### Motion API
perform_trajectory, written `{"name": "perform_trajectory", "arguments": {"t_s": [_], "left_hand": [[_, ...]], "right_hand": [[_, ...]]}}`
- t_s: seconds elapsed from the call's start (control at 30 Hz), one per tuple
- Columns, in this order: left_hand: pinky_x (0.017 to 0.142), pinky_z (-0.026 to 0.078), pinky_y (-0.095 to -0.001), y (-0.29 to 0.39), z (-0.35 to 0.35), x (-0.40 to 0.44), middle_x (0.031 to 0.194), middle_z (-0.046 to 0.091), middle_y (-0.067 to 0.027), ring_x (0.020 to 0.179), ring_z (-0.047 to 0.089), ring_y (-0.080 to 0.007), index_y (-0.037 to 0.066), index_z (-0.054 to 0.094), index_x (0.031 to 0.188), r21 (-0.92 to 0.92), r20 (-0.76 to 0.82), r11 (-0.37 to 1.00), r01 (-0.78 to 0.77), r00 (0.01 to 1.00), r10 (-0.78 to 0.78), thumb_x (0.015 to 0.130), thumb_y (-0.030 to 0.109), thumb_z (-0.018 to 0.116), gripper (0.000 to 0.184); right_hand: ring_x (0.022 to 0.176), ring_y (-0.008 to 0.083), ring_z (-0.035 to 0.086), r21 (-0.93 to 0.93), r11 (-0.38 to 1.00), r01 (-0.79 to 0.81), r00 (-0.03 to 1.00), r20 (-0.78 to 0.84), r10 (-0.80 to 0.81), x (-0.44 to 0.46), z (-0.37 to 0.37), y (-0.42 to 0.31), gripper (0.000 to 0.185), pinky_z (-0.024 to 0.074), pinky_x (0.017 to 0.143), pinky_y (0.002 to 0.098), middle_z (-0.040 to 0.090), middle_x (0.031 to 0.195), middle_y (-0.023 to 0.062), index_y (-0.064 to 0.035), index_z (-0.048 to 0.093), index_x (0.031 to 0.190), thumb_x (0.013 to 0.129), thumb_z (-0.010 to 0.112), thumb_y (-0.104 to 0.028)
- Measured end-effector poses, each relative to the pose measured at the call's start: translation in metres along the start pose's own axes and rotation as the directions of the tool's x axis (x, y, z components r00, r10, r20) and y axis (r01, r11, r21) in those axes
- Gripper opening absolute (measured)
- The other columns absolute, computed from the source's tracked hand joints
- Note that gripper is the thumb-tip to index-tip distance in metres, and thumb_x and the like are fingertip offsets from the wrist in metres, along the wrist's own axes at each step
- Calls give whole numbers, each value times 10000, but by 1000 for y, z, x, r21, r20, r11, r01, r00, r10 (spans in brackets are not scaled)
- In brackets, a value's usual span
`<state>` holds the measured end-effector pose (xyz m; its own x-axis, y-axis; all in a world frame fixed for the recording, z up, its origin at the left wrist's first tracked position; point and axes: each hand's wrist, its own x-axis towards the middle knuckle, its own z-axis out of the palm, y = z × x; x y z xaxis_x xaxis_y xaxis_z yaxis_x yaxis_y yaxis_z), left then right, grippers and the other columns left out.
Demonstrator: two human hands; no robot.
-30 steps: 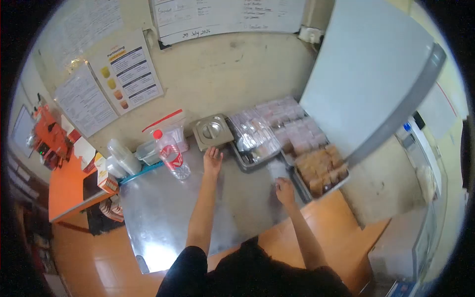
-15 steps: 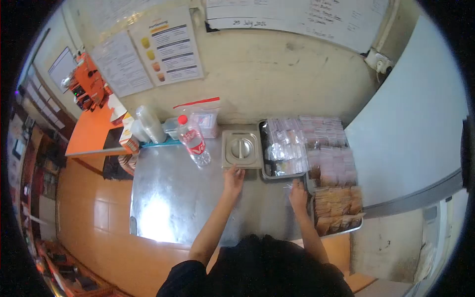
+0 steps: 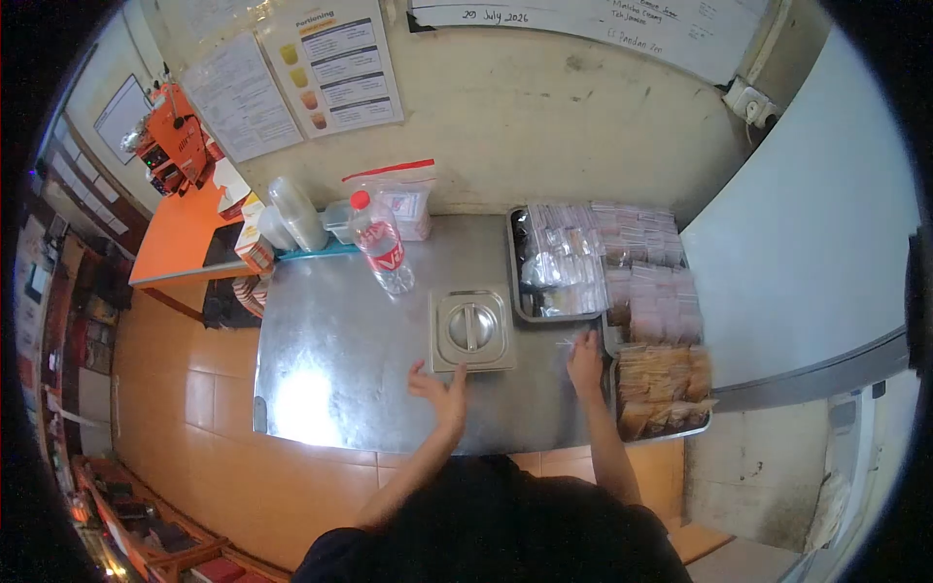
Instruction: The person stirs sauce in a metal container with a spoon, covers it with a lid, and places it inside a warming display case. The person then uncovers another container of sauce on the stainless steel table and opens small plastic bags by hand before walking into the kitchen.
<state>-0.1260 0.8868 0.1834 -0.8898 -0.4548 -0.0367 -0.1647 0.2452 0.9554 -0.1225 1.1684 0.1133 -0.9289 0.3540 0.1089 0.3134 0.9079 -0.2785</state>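
A square steel container with a handled lid (image 3: 471, 330) stands on the steel table (image 3: 340, 389). At its front edge is my left hand (image 3: 445, 394), fingers spread, the thumb near the container's rim. To the right, my right hand (image 3: 584, 364) is closed, with a small, thin whitish item showing at its fingertips, too small to name. It is close to a dark tray (image 3: 520, 306) of clear plastic packets (image 3: 564, 262). Beside that hand on the right stands a metal tray (image 3: 705, 425) filled with brown packets (image 3: 661, 389).
A clear bottle with a red cap (image 3: 384, 248), a zip bag (image 3: 406, 209) and stacked plastic containers (image 3: 296, 216) stand at the back left. More packets (image 3: 664, 301) fill the right side, beside a large pale panel (image 3: 816, 223).
The lidded container has come away from the wall towards the table's front. My left hand has moved back towards me and its fingers have spread. The view has turned.
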Motion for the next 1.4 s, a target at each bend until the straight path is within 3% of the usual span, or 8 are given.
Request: {"name": "perform_trajectory", "arguments": {"t_s": [0.17,0.47,0.53,0.67,0.77,1.0,1.23,1.4], "left_hand": [[1051,244,-578,34,13,31,1381,289,-323,1334,204,-487,15,574,1028,557,293,552,-621,768,569,744,279,720,415],[978,362,-542,20,2,82,1324,467,-224,1285,383,-412,32,628,1075,129,439,861,-492,807,396,815,286,651,364],[906,425,-508,30,-29,91,1245,507,-210,1160,476,-381,31,585,1114,-176,533,984,16,842,82,848,364,610,427],[828,497,-478,6,-80,103,1158,593,-170,1035,597,-343,79,507,1263,-501,638,700,510,763,-99,926,428,495,486],[813,511,-518,-38,-100,103,1161,585,-194,999,606,-383,56,478,1282,-610,786,143,779,618,-17,913,504,464,580],[911,454,-591,-48,-120,75,1351,392,-320,1178,452,-498,-11,335,1392,-665,746,-121,737,648,-151,906,547,407,743],[999,405,-553,-103,-118,99,1397,405,-222,1244,448,-394,13,386,1361,-814,572,-189,549,703,-423,918,474,358,640],[1063,330,-449,-68,-119,91,1257,397,-126,1202,387,-251,66,396,1307,-864,280,197,463,768,-576,880,467,528,600]], "right_hand": [[899,388,625,-90,995,36,998,59,-30,-2,-11,-4,382,533,739,454,502,1238,232,6,482,1164,800,572,-68],[753,343,627,251,968,2,990,-138,34,-18,-68,-7,179,495,605,409,629,878,165,-54,514,1034,872,580,-90],[704,281,616,456,890,1,987,-143,72,-23,-66,0,134,481,584,364,628,837,122,-52,540,1001,876,583,-70],[666,144,562,800,597,-51,984,-61,166,-33,-60,7,106,450,575,281,601,798,41,-47,582,957,859,586,-6],[671,113,547,831,548,-91,984,-8,176,-44,-33,26,118,441,578,254,592,787,24,-48,595,948,850,583,18],[779,130,581,842,467,-270,962,224,152,-56,-51,6,112,451,719,259,622,813,26,-25,624,932,822,618,-40],[686,140,606,693,710,-124,982,-18,188,-68,-57,-3,91,471,670,275,677,751,60,-27,698,860,791,682,-85],[705,157,640,620,747,-242,960,43,275,-83,-80,-32,98,486,668,291,691,757,83,-30,710,858,770,705,-74]]}}
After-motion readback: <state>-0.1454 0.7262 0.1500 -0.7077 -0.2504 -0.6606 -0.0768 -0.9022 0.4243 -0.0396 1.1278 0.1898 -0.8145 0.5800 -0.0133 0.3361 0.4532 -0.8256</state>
